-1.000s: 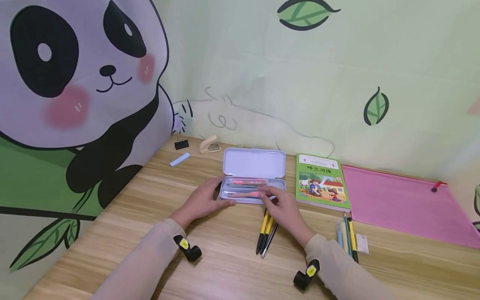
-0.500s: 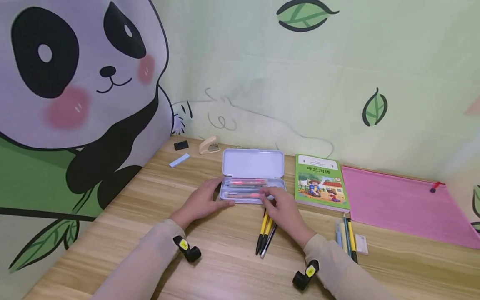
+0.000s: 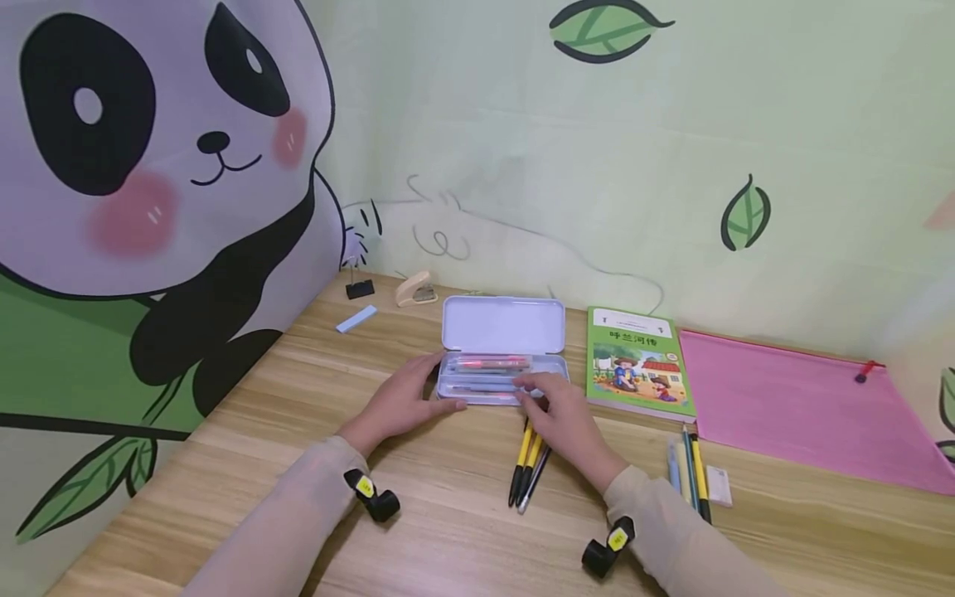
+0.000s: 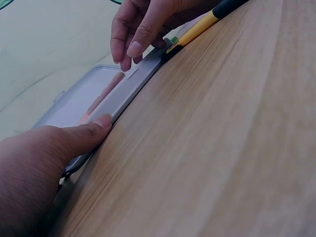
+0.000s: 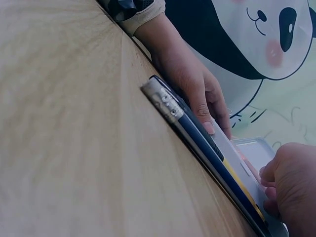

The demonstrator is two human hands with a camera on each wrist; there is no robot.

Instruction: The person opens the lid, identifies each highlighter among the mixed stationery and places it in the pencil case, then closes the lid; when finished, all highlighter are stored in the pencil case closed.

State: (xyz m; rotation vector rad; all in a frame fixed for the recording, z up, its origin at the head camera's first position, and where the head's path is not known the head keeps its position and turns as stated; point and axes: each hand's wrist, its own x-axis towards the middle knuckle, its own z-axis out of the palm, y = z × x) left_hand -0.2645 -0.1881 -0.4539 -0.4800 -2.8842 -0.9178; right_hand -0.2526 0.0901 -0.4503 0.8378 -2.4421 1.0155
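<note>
A lilac pencil case (image 3: 503, 325) lies open on the table, its lid tilted back. My left hand (image 3: 403, 398) holds its left end, the thumb (image 4: 96, 131) on the front rim and the other fingers at the side. My right hand (image 3: 563, 414) hovers at the case's right end, fingers loosely bent with nothing visible between thumb and forefinger in the left wrist view. Inside, a pinkish pen (image 3: 492, 363) lies in the back part and another slim pen (image 3: 473, 394) along the front. Two yellow-and-black pens (image 3: 525, 468) and a dark pencil (image 3: 534, 481) lie beneath the right hand.
Right of the case are a green book (image 3: 642, 365) and a pink zip pouch (image 3: 806, 406). Several pens (image 3: 697, 473) and a white eraser (image 3: 719, 486) lie by the right sleeve. Back left stand a stapler (image 3: 415, 290), a binder clip (image 3: 361, 288) and a blue strip (image 3: 356, 319).
The pinkish pen at the right fingertips has gone down into the front of the case, and the right fingers have come off it. The left hand has stayed in place.
</note>
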